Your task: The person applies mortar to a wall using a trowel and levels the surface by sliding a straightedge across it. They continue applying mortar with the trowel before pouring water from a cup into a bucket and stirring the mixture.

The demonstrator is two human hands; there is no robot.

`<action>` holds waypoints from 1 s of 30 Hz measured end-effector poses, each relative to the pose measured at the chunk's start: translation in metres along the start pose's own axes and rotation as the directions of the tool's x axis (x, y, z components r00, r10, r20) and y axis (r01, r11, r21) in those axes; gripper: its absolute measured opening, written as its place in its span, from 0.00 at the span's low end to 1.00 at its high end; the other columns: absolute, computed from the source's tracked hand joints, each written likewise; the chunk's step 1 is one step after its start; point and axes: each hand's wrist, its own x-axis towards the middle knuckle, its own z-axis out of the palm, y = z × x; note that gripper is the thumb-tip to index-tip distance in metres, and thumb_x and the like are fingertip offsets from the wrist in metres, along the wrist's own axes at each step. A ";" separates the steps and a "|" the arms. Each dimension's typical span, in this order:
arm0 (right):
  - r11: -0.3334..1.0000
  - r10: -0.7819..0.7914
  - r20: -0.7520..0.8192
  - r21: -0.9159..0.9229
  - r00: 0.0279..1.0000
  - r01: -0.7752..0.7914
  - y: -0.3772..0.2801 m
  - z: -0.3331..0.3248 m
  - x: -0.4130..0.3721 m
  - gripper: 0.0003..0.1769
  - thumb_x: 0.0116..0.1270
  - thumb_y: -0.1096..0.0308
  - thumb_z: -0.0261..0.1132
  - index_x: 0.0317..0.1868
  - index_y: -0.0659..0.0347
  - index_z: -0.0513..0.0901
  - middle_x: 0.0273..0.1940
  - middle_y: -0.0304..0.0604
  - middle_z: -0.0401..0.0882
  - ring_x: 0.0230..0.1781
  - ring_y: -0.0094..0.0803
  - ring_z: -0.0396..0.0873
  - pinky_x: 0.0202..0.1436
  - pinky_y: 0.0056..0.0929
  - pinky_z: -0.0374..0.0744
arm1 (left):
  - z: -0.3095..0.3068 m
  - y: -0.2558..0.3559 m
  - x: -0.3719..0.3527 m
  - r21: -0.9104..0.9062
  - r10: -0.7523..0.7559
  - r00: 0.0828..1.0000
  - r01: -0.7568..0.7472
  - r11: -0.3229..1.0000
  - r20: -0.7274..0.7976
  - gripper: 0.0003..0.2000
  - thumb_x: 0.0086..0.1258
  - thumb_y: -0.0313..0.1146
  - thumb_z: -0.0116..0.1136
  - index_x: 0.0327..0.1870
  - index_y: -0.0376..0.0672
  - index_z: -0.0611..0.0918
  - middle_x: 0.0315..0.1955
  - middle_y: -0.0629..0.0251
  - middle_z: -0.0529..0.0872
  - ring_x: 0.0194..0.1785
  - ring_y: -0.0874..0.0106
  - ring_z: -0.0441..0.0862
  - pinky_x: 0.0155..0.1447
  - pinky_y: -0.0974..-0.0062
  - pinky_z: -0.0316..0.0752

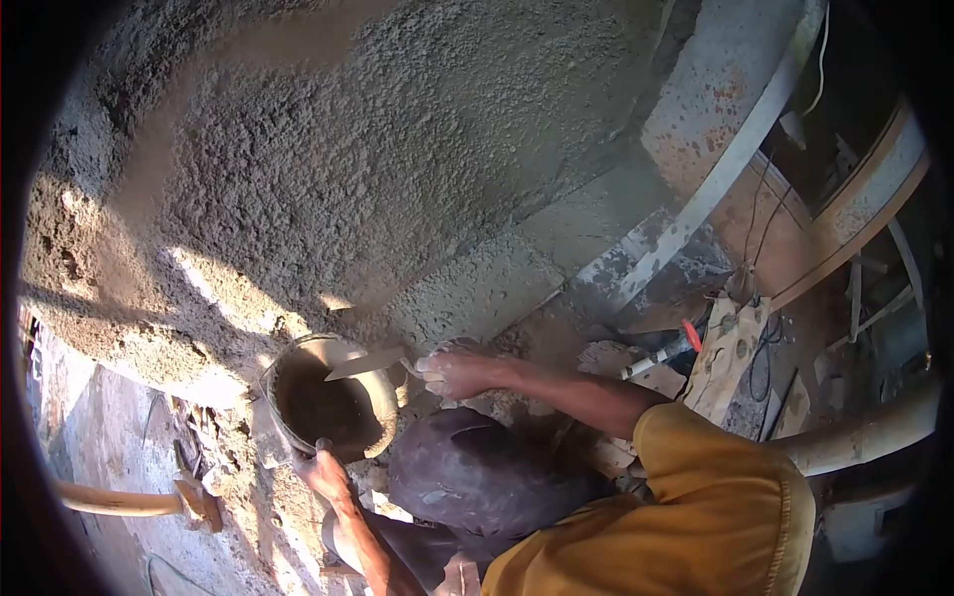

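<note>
My right hand (457, 372) is closed around the handle of a trowel, its fingers caked with grey mortar. The trowel's pointed blade (366, 364) reaches left over the rim of a round bucket (386, 397). Dark grey material (323, 402) lies in the bucket, partly in shadow. At the near side, my left hand (326, 475) grips the bucket's rim. Beyond the bucket stretches a broad surface of rough, wet-looking mortar (348, 169), smoother toward the right. A dark, rounded, cloth-covered shape (477, 472) sits just below my right hand and hides the ground there.
A wooden-handled tool (124, 499) lies at the lower left. To the right are a pale curved strip (730, 164), a broken board (730, 353), a fitting with a red handle (691, 336) and a thick pole (865, 437). Rubble and mortar crumbs surround the bucket.
</note>
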 end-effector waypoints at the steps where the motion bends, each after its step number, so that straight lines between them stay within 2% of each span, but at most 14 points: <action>1: 0.994 0.006 0.011 -0.107 1.000 -0.004 -0.004 0.006 0.015 0.08 0.62 0.69 0.67 0.34 0.68 0.83 0.37 0.64 0.82 0.43 0.63 0.83 0.48 0.57 0.80 | 0.014 0.025 -0.008 0.037 0.053 0.998 -0.055 0.998 0.042 0.27 0.58 0.20 0.61 0.63 0.25 0.80 0.52 0.54 0.88 0.52 0.64 0.84 0.61 0.69 0.76; 3: 0.970 -0.010 0.021 -0.241 1.000 0.015 -0.016 0.017 0.048 0.07 0.60 0.70 0.67 0.32 0.68 0.85 0.35 0.62 0.83 0.43 0.61 0.85 0.48 0.56 0.81 | 0.026 0.026 -0.005 0.121 0.172 0.981 -0.182 0.976 0.093 0.24 0.60 0.23 0.63 0.61 0.26 0.82 0.51 0.54 0.89 0.52 0.64 0.84 0.60 0.68 0.76; 5: 0.956 -0.048 0.034 -0.289 0.998 0.056 -0.032 0.025 0.071 0.07 0.59 0.70 0.68 0.33 0.67 0.86 0.33 0.60 0.84 0.43 0.58 0.86 0.46 0.54 0.82 | 0.045 0.050 -0.001 0.211 0.082 0.984 -0.115 0.971 0.159 0.21 0.62 0.20 0.62 0.59 0.28 0.83 0.46 0.55 0.90 0.48 0.68 0.84 0.57 0.69 0.78; 8: 0.754 -0.461 0.094 -0.482 0.882 0.445 -0.030 0.037 0.067 0.07 0.59 0.67 0.68 0.32 0.63 0.87 0.33 0.56 0.85 0.43 0.54 0.87 0.44 0.51 0.83 | 0.064 0.080 0.006 0.145 0.103 0.953 -0.149 0.978 0.286 0.15 0.67 0.20 0.62 0.54 0.28 0.85 0.43 0.58 0.91 0.46 0.73 0.85 0.52 0.71 0.80; 10: 0.591 -0.662 -0.015 -0.625 0.749 0.510 0.020 0.056 0.066 0.09 0.63 0.63 0.66 0.35 0.59 0.88 0.40 0.53 0.87 0.45 0.50 0.87 0.49 0.49 0.83 | 0.069 0.104 0.001 0.090 0.061 0.964 -0.087 0.992 0.257 0.14 0.70 0.25 0.65 0.54 0.28 0.85 0.41 0.59 0.91 0.42 0.74 0.86 0.45 0.73 0.82; 11: 0.765 -0.378 0.004 -0.561 0.926 0.315 0.014 0.048 0.066 0.11 0.66 0.61 0.65 0.41 0.58 0.88 0.46 0.52 0.87 0.47 0.49 0.87 0.52 0.48 0.83 | 0.063 0.096 0.004 0.123 0.068 0.964 -0.102 0.987 0.255 0.16 0.70 0.28 0.67 0.55 0.28 0.85 0.40 0.58 0.92 0.39 0.75 0.86 0.42 0.73 0.82; 12: 0.768 -0.104 0.332 -0.572 0.938 0.288 -0.041 -0.006 0.072 0.14 0.68 0.66 0.60 0.48 0.64 0.83 0.46 0.54 0.87 0.51 0.51 0.86 0.53 0.52 0.80 | 0.057 0.102 0.005 0.195 0.079 0.950 -0.143 0.970 0.302 0.19 0.70 0.32 0.69 0.56 0.27 0.85 0.36 0.56 0.91 0.37 0.77 0.86 0.39 0.74 0.80; 13: 0.763 -0.203 0.145 -0.596 0.968 0.249 -0.037 -0.004 0.068 0.15 0.68 0.67 0.59 0.49 0.67 0.83 0.43 0.57 0.87 0.48 0.53 0.87 0.50 0.53 0.81 | 0.058 0.091 0.009 0.280 0.045 0.960 -0.126 0.952 0.277 0.18 0.70 0.27 0.64 0.58 0.30 0.85 0.41 0.59 0.91 0.42 0.76 0.85 0.45 0.73 0.80; 15: 0.804 -0.185 0.119 -0.553 0.975 0.220 -0.025 0.018 0.068 0.17 0.71 0.68 0.56 0.54 0.68 0.82 0.46 0.59 0.86 0.48 0.53 0.86 0.53 0.52 0.80 | 0.066 0.084 0.014 0.390 0.059 0.964 -0.161 0.907 0.261 0.18 0.70 0.23 0.60 0.61 0.32 0.85 0.46 0.62 0.92 0.48 0.76 0.85 0.53 0.73 0.80; 18: 0.725 -0.176 0.283 -0.610 0.943 0.319 -0.037 0.008 0.046 0.12 0.70 0.67 0.59 0.46 0.63 0.86 0.51 0.54 0.87 0.50 0.52 0.86 0.57 0.53 0.80 | 0.079 0.101 0.009 0.286 0.103 0.954 -0.186 0.940 0.283 0.24 0.71 0.23 0.61 0.69 0.34 0.79 0.50 0.59 0.92 0.53 0.74 0.86 0.60 0.72 0.80; 21: 0.695 -0.316 -0.075 -0.697 0.946 0.177 -0.027 0.008 0.055 0.12 0.69 0.68 0.59 0.45 0.63 0.86 0.49 0.55 0.86 0.52 0.52 0.86 0.59 0.52 0.80 | 0.082 0.107 0.008 0.230 0.055 0.952 -0.128 0.965 0.301 0.26 0.72 0.22 0.60 0.72 0.34 0.78 0.56 0.58 0.91 0.59 0.74 0.85 0.65 0.73 0.78; 25: 0.807 -0.106 0.103 -0.572 0.989 0.146 -0.020 0.003 0.061 0.14 0.72 0.66 0.59 0.48 0.66 0.86 0.46 0.57 0.85 0.54 0.55 0.85 0.60 0.53 0.79 | 0.090 0.101 0.008 0.174 0.137 0.953 -0.188 0.967 0.272 0.25 0.73 0.23 0.62 0.72 0.35 0.78 0.56 0.59 0.91 0.61 0.75 0.84 0.68 0.72 0.76; 27: 0.871 -0.054 0.145 -0.478 0.988 0.118 -0.019 -0.007 0.062 0.14 0.73 0.66 0.59 0.47 0.67 0.85 0.45 0.58 0.84 0.54 0.56 0.84 0.59 0.54 0.79 | 0.085 0.102 0.010 0.152 0.044 0.960 -0.088 0.984 0.275 0.25 0.73 0.23 0.62 0.72 0.34 0.79 0.61 0.55 0.88 0.65 0.73 0.82 0.70 0.71 0.74; 30: 0.955 0.126 0.062 -0.278 0.990 -0.104 -0.034 -0.043 0.074 0.16 0.76 0.62 0.58 0.46 0.69 0.84 0.47 0.62 0.84 0.55 0.58 0.83 0.59 0.56 0.78 | 0.081 0.096 0.004 0.166 0.099 0.958 -0.148 0.975 0.269 0.23 0.74 0.23 0.62 0.71 0.33 0.79 0.68 0.49 0.83 0.72 0.70 0.78 0.74 0.71 0.71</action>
